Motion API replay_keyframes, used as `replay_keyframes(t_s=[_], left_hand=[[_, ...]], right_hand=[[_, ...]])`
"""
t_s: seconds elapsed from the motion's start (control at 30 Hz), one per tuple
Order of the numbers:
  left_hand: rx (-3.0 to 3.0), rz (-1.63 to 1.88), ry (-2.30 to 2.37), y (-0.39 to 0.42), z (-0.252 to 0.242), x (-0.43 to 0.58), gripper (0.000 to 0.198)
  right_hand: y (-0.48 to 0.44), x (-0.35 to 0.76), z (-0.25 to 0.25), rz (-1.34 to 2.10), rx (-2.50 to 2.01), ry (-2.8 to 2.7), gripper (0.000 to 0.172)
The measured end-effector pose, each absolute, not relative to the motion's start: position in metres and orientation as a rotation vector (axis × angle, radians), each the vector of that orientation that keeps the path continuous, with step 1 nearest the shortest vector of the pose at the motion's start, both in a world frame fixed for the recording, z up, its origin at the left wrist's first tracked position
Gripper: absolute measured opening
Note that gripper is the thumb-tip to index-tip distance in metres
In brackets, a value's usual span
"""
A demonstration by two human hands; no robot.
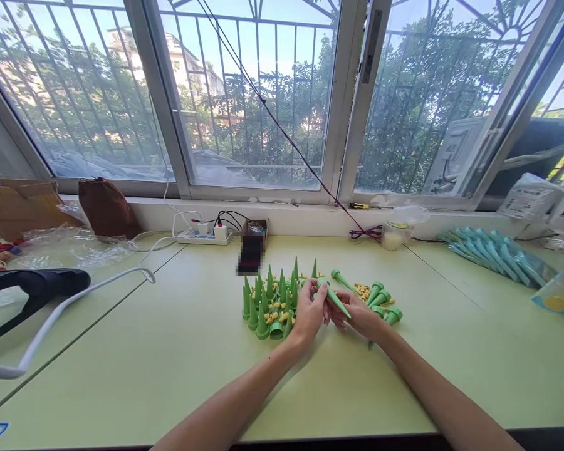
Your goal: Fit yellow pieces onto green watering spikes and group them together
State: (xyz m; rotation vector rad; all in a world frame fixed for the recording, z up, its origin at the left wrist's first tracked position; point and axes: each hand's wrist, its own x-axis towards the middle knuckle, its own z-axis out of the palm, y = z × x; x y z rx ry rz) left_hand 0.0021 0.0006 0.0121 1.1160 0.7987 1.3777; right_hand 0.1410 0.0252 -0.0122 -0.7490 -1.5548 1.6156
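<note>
1. The left hand (309, 312) has its fingers bent and drawn in on the wide, capped end of a green spike (337, 300), thumb along the top.
2. The spike is held above the table (169, 351), in front of the person, tilted with its narrow tip down and to the right.
3. The right hand (361, 316) is just beside it, palm turned inward, fingers curled under and behind the spike, close to the left fingertips. Whether they grip it or only support it, I cannot tell; the spike and the other hand hide part of them.
4. Left of the hands, a cluster of standing spikes (262, 322) points upward, with yellow pegs (272, 317) scattered between them. One cap (276, 331) at the near edge lies with its open end toward the person.
5. Right of the hands, lying spikes (393, 315) rest in a loose pile, with more yellow pegs beside them. Another spike lies just beyond the right hand.
6. Near the window, a power strip (203, 237) with plugs in it stands left of a small box (257, 228).
7. Further right are a jar (393, 237) and blue-green packs (493, 254).
</note>
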Motion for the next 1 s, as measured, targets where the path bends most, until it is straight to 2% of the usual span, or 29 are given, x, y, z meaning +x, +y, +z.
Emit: replay_keyframes(t_s=[0.47,1.0], left_hand=[[1.133,1.364,0.765,0.001,0.013,0.002,0.046],[1.347,1.314,0.767,0.000,0.008,0.001,0.032]], right_hand=[[0.023,0.141,-0.006,1.625,-0.762,-1.505,0.054],[0.027,0.147,-0.009,1.687,-0.843,-1.399,0.062]])
